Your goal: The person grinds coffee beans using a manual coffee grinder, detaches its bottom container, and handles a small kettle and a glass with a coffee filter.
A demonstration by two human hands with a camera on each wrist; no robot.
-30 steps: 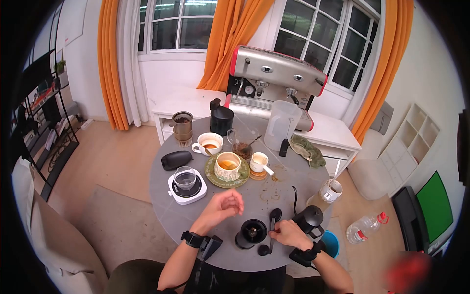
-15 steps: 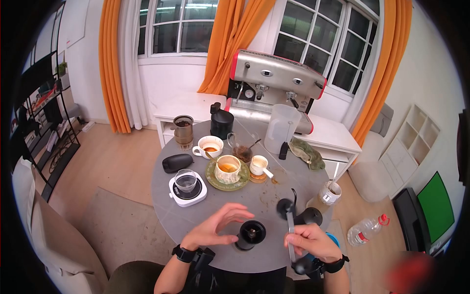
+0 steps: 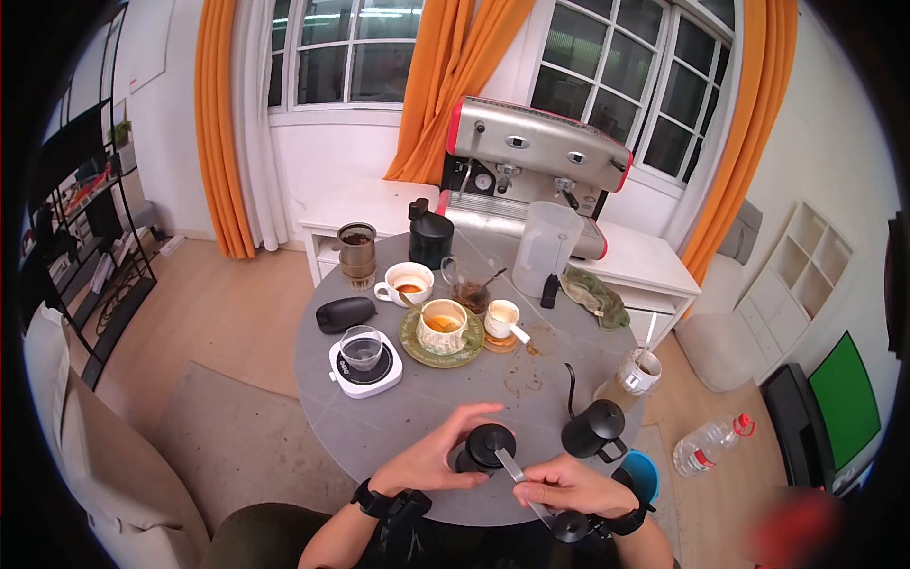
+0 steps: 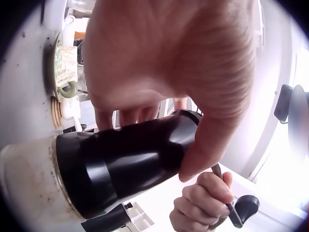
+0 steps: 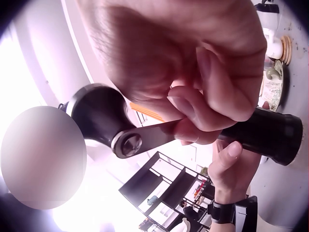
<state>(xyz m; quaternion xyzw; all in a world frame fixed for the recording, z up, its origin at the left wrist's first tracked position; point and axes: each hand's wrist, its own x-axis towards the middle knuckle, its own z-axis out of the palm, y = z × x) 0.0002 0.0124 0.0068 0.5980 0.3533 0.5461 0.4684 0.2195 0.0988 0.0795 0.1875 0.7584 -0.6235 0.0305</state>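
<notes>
A black hand coffee grinder stands on the grey table near its front edge, with a clear, coffee-dusted lower part. My left hand grips its body, thumb on the near side and fingers round behind. My right hand pinches the metal crank arm between thumb and curled fingers. The crank's round cap covers the grinder's top. Its black knob sticks out at the near right, past the right hand.
A black gooseneck kettle stands close to the right hand. Farther left are a white scale bearing a glass cup, and a patterned cup on a green plate. A clear pitcher and black canister stand behind.
My right hand lifted the crank off the table and brought it left, so its cap now covers the grinder's open top. My left hand moved right and took hold of the grinder.
</notes>
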